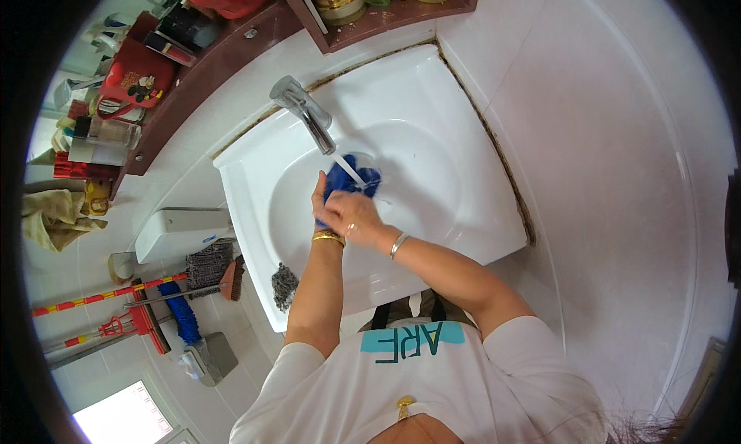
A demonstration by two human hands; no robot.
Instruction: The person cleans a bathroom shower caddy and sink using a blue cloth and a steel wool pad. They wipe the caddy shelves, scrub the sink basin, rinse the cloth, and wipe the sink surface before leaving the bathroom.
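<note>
Water runs from the chrome faucet (317, 128) onto a wet blue cloth-like item (343, 177) in the white ceramic washbasin (486, 212). My left hand (319, 199), with a gold bracelet at the wrist, holds this blue item from the left, thumb up along its side. Across it lies my right hand (358, 218), slightly blurred, with fingers curled against the blue item near my left palm. Whether those fingers grip it is not clear. A silver bangle circles my right wrist. The basin's drain is hidden.
A grey scouring pad (284, 286) rests on the basin's left front rim. Behind the faucet runs a brown shelf (231, 44) bearing a red mug (139, 76) and jars. On the left are a toilet cistern (182, 232), a red sponge mop (147, 322) and a bin (217, 357). A tiled wall (608, 154) borders the right.
</note>
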